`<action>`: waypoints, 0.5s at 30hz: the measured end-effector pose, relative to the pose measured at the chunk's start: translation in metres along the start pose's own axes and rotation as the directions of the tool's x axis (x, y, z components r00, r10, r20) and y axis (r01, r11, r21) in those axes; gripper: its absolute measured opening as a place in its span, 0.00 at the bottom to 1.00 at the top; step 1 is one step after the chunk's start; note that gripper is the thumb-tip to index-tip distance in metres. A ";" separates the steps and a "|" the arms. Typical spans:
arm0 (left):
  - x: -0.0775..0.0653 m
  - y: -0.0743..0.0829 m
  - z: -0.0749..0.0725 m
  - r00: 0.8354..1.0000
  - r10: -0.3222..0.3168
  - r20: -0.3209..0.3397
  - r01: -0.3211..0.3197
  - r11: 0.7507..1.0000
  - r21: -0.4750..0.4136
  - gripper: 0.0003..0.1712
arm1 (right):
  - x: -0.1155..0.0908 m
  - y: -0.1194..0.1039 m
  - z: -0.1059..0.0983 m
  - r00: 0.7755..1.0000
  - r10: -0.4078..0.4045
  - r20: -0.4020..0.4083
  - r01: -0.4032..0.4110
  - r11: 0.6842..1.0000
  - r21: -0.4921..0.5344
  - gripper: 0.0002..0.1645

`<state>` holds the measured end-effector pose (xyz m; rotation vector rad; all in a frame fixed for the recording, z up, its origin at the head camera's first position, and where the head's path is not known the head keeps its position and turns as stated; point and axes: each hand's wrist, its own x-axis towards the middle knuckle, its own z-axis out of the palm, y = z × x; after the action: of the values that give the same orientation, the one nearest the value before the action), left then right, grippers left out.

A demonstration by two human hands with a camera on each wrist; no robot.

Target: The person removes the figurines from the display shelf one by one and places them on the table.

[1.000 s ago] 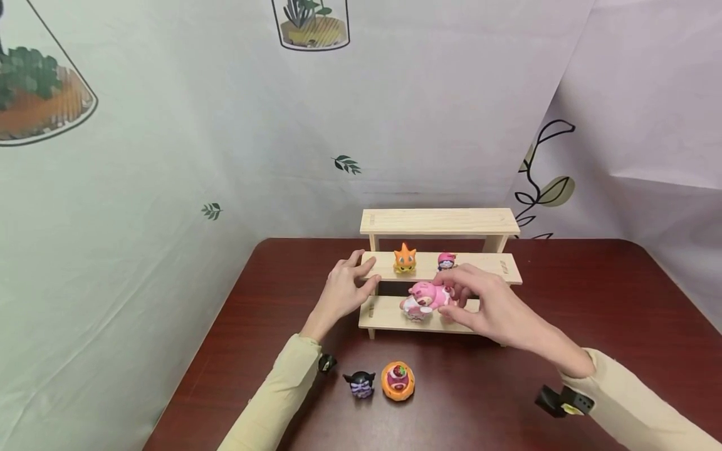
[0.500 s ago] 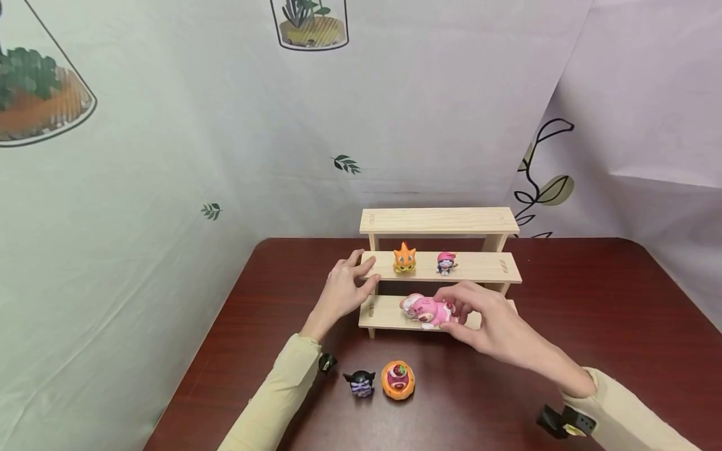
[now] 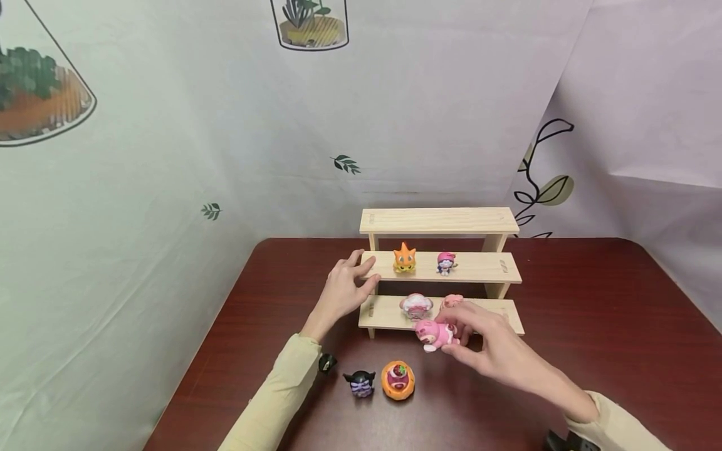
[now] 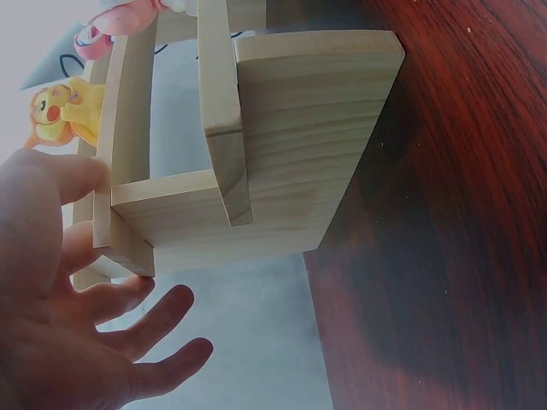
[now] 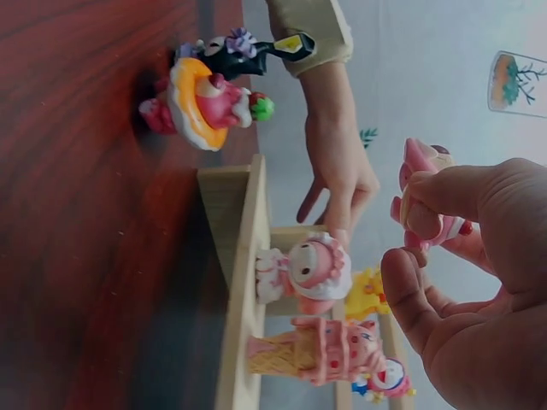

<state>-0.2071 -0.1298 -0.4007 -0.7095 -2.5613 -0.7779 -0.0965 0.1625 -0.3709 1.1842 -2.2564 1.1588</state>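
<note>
Lowered right fingers (image 3: 465,314), pinching pink figurine (image 3: 433,334), overlap cone figurine (image 5: 323,350); left fingers (image 4: 118,299) grip shelf (image 3: 482,267).

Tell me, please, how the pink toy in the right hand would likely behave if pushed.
The pink toy is probably stiff: the right hand pinches it without visible denting. It looks small beside the hand, so may be light. Its rounded head could make it apt to tip.
</note>
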 end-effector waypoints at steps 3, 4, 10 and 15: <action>0.000 0.000 0.000 1.000 -0.001 0.001 0.001 1.000 0.001 0.26 | -0.007 0.001 0.003 1.000 -0.006 -0.003 0.006 1.000 0.000 0.30; 0.000 0.000 0.000 1.000 -0.001 0.001 0.001 1.000 0.000 0.26 | -0.009 0.001 0.005 1.000 -0.007 -0.004 0.007 1.000 0.002 0.30; 0.001 -0.001 0.001 1.000 -0.003 0.000 0.003 1.000 -0.004 0.26 | -0.018 0.002 0.012 1.000 0.006 -0.011 -0.006 1.000 0.003 0.30; 0.000 -0.001 0.001 1.000 -0.014 0.005 0.014 1.000 -0.004 0.26 | -0.028 0.004 0.017 1.000 0.021 -0.018 -0.020 1.000 0.006 0.31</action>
<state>-0.2080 -0.1300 -0.4018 -0.6966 -2.5725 -0.7870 -0.0824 0.1650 -0.4004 1.1509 -2.2584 1.1799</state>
